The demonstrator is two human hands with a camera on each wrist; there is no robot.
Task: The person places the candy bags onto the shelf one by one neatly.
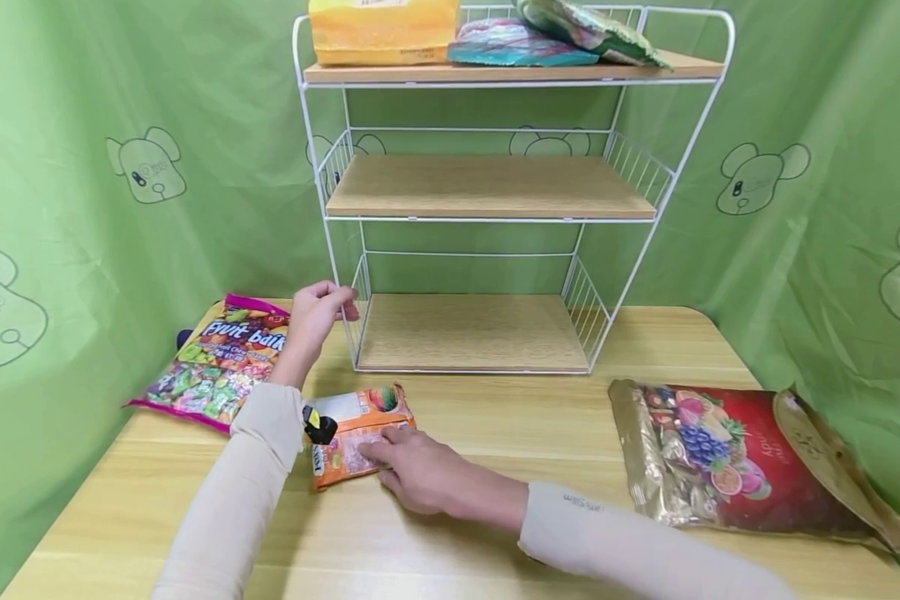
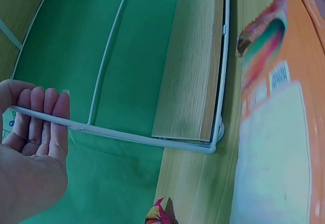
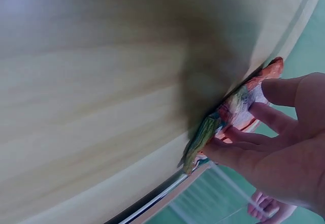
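In the head view my left hand grips the left front post of a white wire shelf rack. The left wrist view shows the fingers of that left hand curled round the white rod. An orange snack bag lies on the table in front of the rack, its back side with a white label panel facing up. On its right part rests my right hand. Seen from the right wrist, the fingers are spread and touch the orange bag.
A pink-edged candy bag lies left, partly behind my left forearm. A red and gold candy bag lies right. The top shelf bears a yellow pack, a blue-and-pink bag and a green bag. Green curtains surround the table.
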